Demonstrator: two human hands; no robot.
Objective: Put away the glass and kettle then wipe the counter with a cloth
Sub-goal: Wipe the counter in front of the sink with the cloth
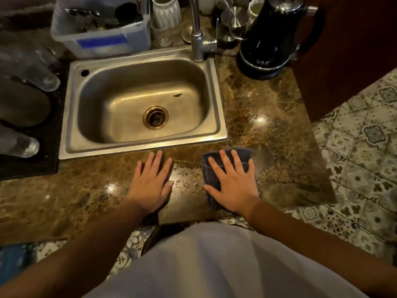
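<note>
Home kitchen, steel sink (pixel 217 117), marble counter (pixel 268 117), kettle (pixel 268 39), patterned floor tiles (pixel 365 151)

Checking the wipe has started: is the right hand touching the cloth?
Touching. The head view shows the right hand pressed flat on the dark cloth, fingers spread.

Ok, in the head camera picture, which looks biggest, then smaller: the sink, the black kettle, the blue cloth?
1. Sink, clearly the largest.
2. Black kettle, its top cut off by the picture's edge.
3. Blue cloth, smallest, though the right hand covers much of it and it lies nearer the camera.
</note>
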